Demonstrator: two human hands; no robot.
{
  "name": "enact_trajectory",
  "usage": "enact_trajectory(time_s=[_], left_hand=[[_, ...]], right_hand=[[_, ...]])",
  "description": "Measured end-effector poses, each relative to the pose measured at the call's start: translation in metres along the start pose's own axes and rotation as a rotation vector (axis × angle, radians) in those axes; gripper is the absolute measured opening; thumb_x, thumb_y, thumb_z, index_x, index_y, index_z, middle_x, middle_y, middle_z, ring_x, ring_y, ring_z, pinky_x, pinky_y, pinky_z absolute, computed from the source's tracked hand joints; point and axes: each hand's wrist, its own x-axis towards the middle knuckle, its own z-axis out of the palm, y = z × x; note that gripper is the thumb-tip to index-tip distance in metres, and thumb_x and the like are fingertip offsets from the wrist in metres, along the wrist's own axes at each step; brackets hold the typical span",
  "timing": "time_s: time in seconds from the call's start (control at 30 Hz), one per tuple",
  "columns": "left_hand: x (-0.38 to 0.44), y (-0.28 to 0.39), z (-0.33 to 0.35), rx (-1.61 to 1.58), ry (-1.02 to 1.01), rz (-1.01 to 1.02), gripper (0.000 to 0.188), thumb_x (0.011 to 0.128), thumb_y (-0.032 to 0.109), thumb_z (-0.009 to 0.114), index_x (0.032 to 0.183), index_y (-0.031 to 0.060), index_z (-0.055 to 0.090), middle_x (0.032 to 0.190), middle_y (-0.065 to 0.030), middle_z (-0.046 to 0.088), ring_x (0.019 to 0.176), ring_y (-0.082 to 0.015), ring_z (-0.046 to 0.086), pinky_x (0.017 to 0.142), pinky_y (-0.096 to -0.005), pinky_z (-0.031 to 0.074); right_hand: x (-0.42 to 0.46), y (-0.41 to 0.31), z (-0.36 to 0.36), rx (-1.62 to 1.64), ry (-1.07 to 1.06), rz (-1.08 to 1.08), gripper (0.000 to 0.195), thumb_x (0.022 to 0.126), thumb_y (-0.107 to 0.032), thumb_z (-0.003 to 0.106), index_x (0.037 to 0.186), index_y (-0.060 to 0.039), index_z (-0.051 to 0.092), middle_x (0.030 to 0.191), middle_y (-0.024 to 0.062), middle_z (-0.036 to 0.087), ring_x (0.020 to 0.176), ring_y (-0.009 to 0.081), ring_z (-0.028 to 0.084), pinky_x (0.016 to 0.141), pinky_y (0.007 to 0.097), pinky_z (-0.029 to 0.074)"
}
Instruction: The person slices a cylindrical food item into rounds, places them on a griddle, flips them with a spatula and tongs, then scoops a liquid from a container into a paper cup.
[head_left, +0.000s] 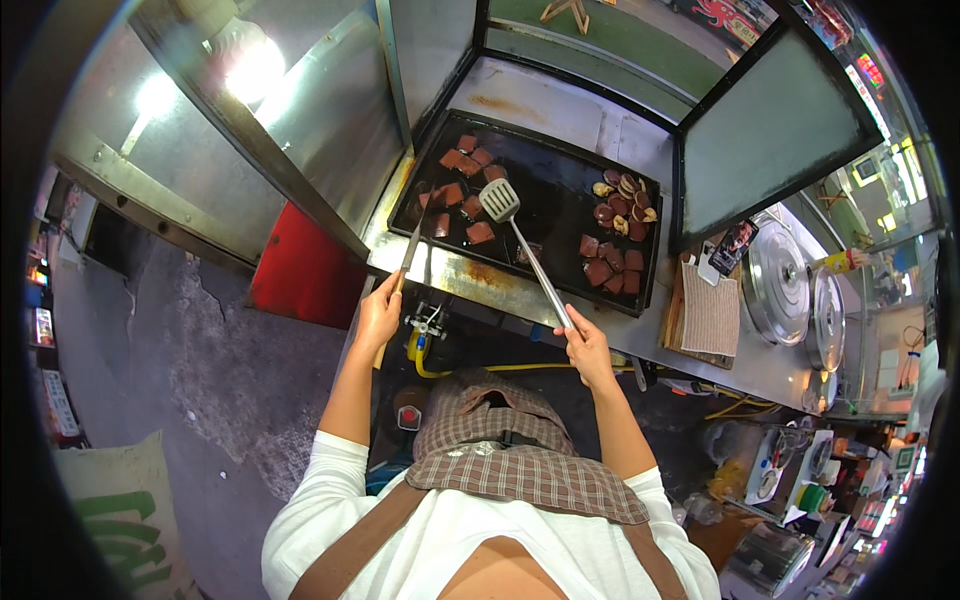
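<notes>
My left hand grips the wooden handle of a narrow-bladed tool, perhaps a knife. Its blade points up over the front left of a black griddle, near reddish-brown square food pieces. In my right hand is the long metal handle of a slotted turner. The turner's head is over the griddle's middle left, close to the same pieces; whether it touches one I cannot tell. At the griddle's right lie rounded brown food pieces with pale parts, and below them more square pieces.
Metal panels wall the left side, and a framed panel stands at the right. Beside the griddle are a cloth on a wooden board, a phone and round metal lids. A yellow hose runs beneath the counter.
</notes>
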Motion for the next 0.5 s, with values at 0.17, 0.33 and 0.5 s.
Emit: enact_trajectory(time_s=[0.17, 0.33, 0.5], left_hand=[[-0.011, 0.002, -0.005, -0.014, 0.02, -0.003, 0.04, 0.086, 0.01, 0.045, 0.126, 0.0094, 0.047, 0.059, 0.0008, 0.046, 0.046, -0.0057, 0.043, 0.043, -0.023, 0.037], [-0.018, 0.006, 0.002, 0.005, 0.02, 0.008, 0.04, 0.086, 0.011, 0.046, 0.127, 0.0095, 0.047, 0.059, 0.0008, 0.046, 0.047, -0.0058, 0.043, 0.044, -0.0235, 0.038], [-0.033, 0.02, 0.001, -0.132, 0.013, -0.104, 0.041, 0.087, 0.009, 0.044, 0.128, 0.0111, 0.046, 0.058, 0.0027, 0.043, 0.044, -0.0039, 0.039, 0.04, -0.0215, 0.035]], right_hand=[[-0.029, 0.001, -0.022, 0.113, -0.101, 0.044, 0.043, 0.089, -0.004, 0.044, 0.131, -0.0065, 0.038, 0.087, 0.006, 0.057, 0.043, 0.0016, 0.03, 0.037, 0.0152, 0.024], [-0.039, 0.018, -0.025, 0.058, -0.08, 0.099, 0.043, 0.089, -0.005, 0.045, 0.131, -0.0071, 0.039, 0.086, 0.0051, 0.057, 0.043, 0.0016, 0.031, 0.037, 0.016, 0.025], [-0.011, 0.014, -0.003, -0.022, 0.032, -0.091, 0.041, 0.087, -0.007, 0.049, 0.128, -0.0082, 0.045, 0.083, 0.0002, 0.06, 0.053, 0.0017, 0.036, 0.048, 0.0171, 0.033]])
